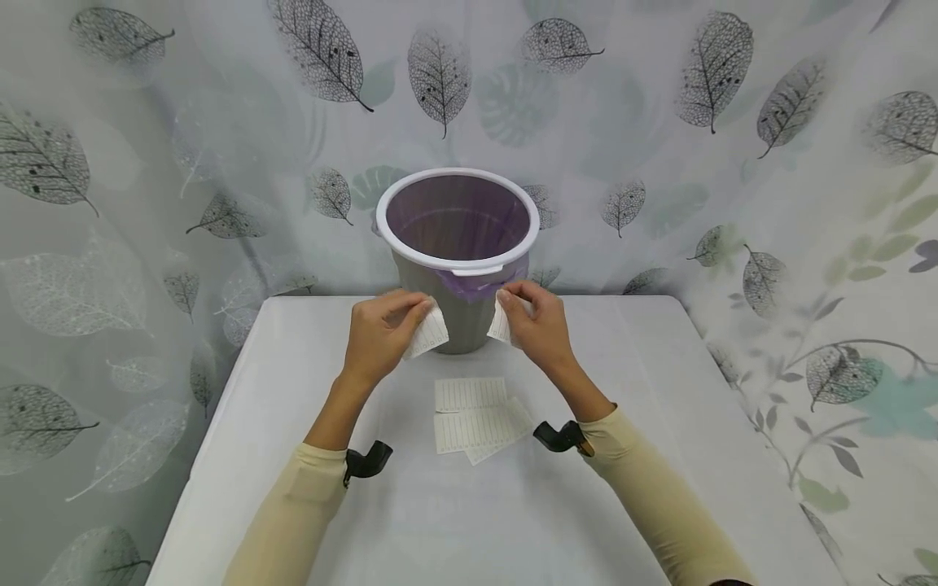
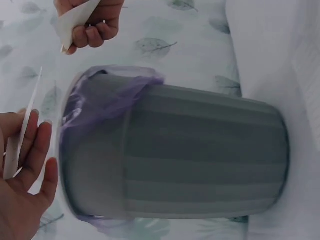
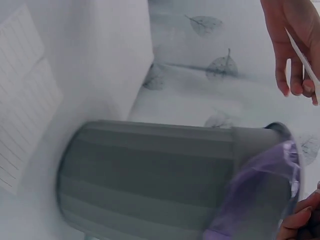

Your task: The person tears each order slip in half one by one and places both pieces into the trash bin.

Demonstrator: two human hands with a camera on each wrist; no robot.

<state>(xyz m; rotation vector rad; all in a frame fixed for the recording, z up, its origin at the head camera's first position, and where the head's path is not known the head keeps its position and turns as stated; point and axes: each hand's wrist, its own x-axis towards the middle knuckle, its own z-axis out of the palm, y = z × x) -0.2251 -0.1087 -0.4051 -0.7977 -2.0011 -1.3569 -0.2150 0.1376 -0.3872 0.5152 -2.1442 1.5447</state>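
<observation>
My left hand [image 1: 384, 334] pinches a small white piece of paper [image 1: 427, 334] with printed lines between thumb and fingers. Opposite it, my right hand [image 1: 540, 324] pinches a similar lined piece of paper [image 1: 501, 324]. The two pieces are apart, held in front of a grey bin [image 1: 469, 321] on either side. In the left wrist view, the left hand's paper [image 2: 22, 135] appears almost edge-on, while the right hand's paper [image 2: 77, 22] looks bent. Below the hands, several overlapping lined paper sheets [image 1: 471, 427] lie flat on the table.
The bin has a white rim [image 1: 388, 236] and a purple plastic liner [image 1: 476, 285] folded over it. It stands near the back edge of the white-covered table [image 1: 623, 505]. A leaf-patterned curtain [image 1: 498, 98] hangs behind and along both sides.
</observation>
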